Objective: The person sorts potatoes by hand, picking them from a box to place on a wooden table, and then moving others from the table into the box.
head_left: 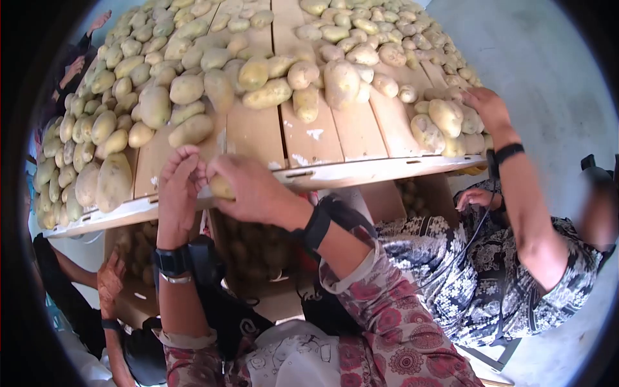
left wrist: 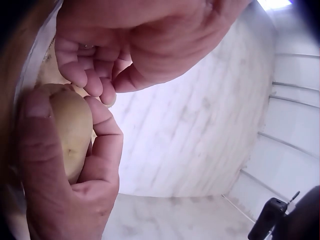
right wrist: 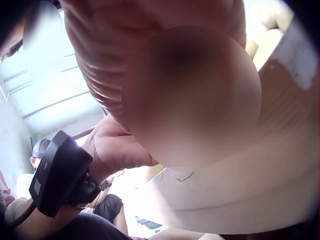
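The right hand (head_left: 258,193) grips a yellowish potato (head_left: 221,187) just off the table's front edge; its thumb and fingers wrap round the potato (left wrist: 72,130) in the left wrist view. Beside it, the left hand (head_left: 180,190) is raised, palm turned up, with loosely bent fingers. In the left wrist view the left hand (left wrist: 150,40) has its fingertips close to the potato's upper end; whether they touch it cannot be told. No object shows in that hand. A blur covers much of the right wrist view, where part of the right hand (right wrist: 105,55) fills the top.
Many potatoes (head_left: 155,106) lie on the slatted table (head_left: 255,135) with a raised pale rim (head_left: 348,173). Below the rim stand boxes with potatoes (head_left: 258,248). A neighbour's hand (head_left: 487,106) touches potatoes at the right; another person's hand (head_left: 111,284) is lower left.
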`<action>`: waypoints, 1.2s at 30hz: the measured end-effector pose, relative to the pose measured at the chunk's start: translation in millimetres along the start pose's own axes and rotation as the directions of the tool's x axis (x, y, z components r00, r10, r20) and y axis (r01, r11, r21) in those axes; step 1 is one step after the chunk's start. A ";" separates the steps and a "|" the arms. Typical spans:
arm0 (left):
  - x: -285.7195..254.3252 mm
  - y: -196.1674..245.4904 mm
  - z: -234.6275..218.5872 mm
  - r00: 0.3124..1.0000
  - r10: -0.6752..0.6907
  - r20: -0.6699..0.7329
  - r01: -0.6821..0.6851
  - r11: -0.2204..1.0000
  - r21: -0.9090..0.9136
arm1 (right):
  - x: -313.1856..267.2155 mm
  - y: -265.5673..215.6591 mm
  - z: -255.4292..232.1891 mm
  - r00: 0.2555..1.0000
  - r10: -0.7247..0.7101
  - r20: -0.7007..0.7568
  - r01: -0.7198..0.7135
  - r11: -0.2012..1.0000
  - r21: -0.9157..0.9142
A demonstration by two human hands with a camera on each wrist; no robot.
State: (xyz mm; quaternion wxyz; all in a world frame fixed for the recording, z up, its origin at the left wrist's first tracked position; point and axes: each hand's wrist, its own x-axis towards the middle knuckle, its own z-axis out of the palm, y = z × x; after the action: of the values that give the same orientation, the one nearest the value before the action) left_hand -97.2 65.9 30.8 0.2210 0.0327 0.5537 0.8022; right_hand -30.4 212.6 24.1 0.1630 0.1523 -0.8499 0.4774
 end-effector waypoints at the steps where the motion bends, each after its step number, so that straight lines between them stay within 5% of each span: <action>1: 1.3 -3.6 0.7 1.000 0.028 0.004 -0.027 0.999 -0.028 | -0.4 -1.0 -1.8 0.999 0.019 0.036 -0.018 0.999 -0.028; 4: 4.7 -5.3 -0.2 0.999 0.025 -0.022 -0.026 0.999 -0.046 | -3.9 -3.4 1.5 0.997 0.047 0.053 -0.039 0.989 -0.145; 5: 3.0 -3.4 1.8 0.999 0.030 -0.038 -0.031 0.999 -0.033 | -3.2 -6.8 5.7 0.999 -0.002 -0.039 -0.008 0.972 -0.234; 13: -2.4 -1.9 6.8 0.998 0.048 -0.050 -0.053 0.993 -0.107 | 5.0 -10.1 3.5 0.987 0.112 0.113 -0.076 0.956 -0.283; 16: -2.1 -8.8 1.0 0.997 0.062 -0.041 -0.067 0.987 -0.149 | 9.7 -15.1 -1.0 0.997 0.027 0.076 -0.011 0.979 -0.202; 18: -6.0 0.6 1.9 0.996 0.080 -0.045 -0.087 0.984 -0.158 | 10.8 -22.1 -7.8 0.967 0.250 0.042 -0.246 0.965 -0.094; 19: -6.9 -0.1 1.9 0.996 0.083 -0.026 -0.086 0.983 -0.160 | 9.7 -22.2 -10.2 0.972 0.226 0.062 -0.219 0.970 -0.105; 21: -8.1 -7.5 0.0 0.998 0.068 0.008 -0.066 0.991 -0.116 | 9.2 -18.5 -14.6 0.909 0.390 -0.146 -0.351 0.906 0.236; 22: -10.6 -7.9 1.3 0.995 0.098 -0.006 -0.098 0.987 -0.129 | 11.4 -16.6 -15.8 0.923 0.362 -0.131 -0.328 0.918 0.224; 24: -19.8 -8.7 12.6 0.990 -0.107 0.089 0.104 0.994 0.039 | 10.0 -12.3 -16.9 0.872 0.420 -0.251 -0.245 0.819 0.519; 26: -28.0 -12.3 24.6 0.945 -0.191 0.266 0.174 0.981 0.089 | 6.0 -7.2 -16.7 0.888 0.370 -0.272 -0.178 0.824 0.538; 30: -31.4 -42.2 36.3 0.973 0.055 0.224 -0.036 0.995 -0.091 | 7.5 -4.6 7.0 0.864 0.369 -0.342 -0.076 0.768 0.636; 32: -27.6 -28.1 32.6 0.939 0.136 0.314 -0.166 0.983 0.071 | 9.7 -7.4 6.5 0.865 0.349 -0.360 -0.119 0.840 0.530; 34: -26.3 -29.5 30.1 0.942 0.209 0.262 -0.243 0.964 0.107 | 11.9 -14.8 0.9 0.925 0.229 -0.303 -0.166 0.962 0.219; 36: -31.2 -18.0 23.4 0.948 -0.154 0.279 0.096 0.973 0.210 | 15.3 -19.4 -2.7 0.932 0.247 -0.267 -0.168 0.943 0.286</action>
State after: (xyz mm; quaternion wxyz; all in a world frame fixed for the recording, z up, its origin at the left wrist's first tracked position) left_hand -56.4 79.4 29.6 0.3472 0.1374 0.5912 0.7149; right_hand -35.9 203.7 46.7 0.2169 0.0070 -0.7572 0.6161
